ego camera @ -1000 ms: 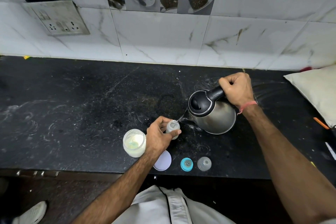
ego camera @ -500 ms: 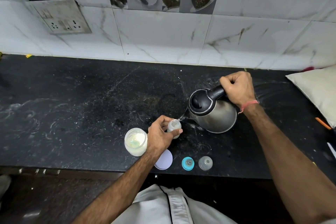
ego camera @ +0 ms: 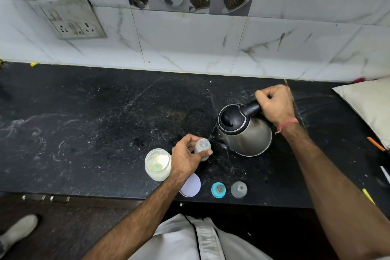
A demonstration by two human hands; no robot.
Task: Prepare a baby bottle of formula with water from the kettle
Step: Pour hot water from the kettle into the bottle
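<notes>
A small clear baby bottle (ego camera: 203,147) stands on the black counter (ego camera: 95,124), gripped round its body by my left hand (ego camera: 185,157). My right hand (ego camera: 275,104) grips the black handle of a steel kettle (ego camera: 245,131), which is tilted left with its spout over the bottle's open mouth. A thin stream of water runs from spout to bottle. An open jar of pale formula powder (ego camera: 157,164) stands just left of my left hand. Near the counter's front edge lie a white lid (ego camera: 190,186), a blue bottle ring with teat (ego camera: 218,190) and a clear cap (ego camera: 239,189).
A white marble-tiled wall with a socket plate (ego camera: 69,19) backs the counter. A pale cushion (ego camera: 369,107) lies at the right edge, with an orange pen (ego camera: 376,143) beside it. The counter's front edge runs just beyond the lid and cap.
The kettle stays tilted over the bottle and both hands keep their grips; the view has shifted slightly, nothing else has moved.
</notes>
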